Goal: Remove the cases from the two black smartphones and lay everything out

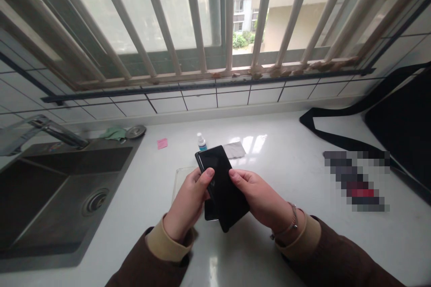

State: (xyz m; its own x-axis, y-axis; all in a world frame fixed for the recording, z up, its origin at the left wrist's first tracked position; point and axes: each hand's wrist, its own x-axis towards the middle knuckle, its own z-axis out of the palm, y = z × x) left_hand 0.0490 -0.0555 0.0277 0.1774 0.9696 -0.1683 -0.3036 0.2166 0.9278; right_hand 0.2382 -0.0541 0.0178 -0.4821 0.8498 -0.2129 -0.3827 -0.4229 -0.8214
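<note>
A black smartphone (pixel 222 188) is held tilted above the counter, its dark glossy face up. My left hand (pixel 191 197) grips its left edge, thumb on the face. On the opposite edge, my right hand (pixel 257 193) is closed with its thumb pressed near the rim. The fingers behind the phone are hidden. Below it, part of a second dark, glossy flat object (pixel 211 211) shows; most of it is covered. A clear, thin-edged rectangular piece (pixel 179 180) lies beside my left hand. Just beyond the phone are a small white-and-blue spray bottle (pixel 201 142) and a folded grey cloth (pixel 235 150).
A steel sink (pixel 124 175) with a faucet (pixel 59 132) is at the left. By its rim are a green cloth (pixel 114 133) and a metal drain lid (pixel 135 132). A pink paper (pixel 162 143) lies on the white counter (pixel 286 143). At right sits a black strapped bag (pixel 400 103).
</note>
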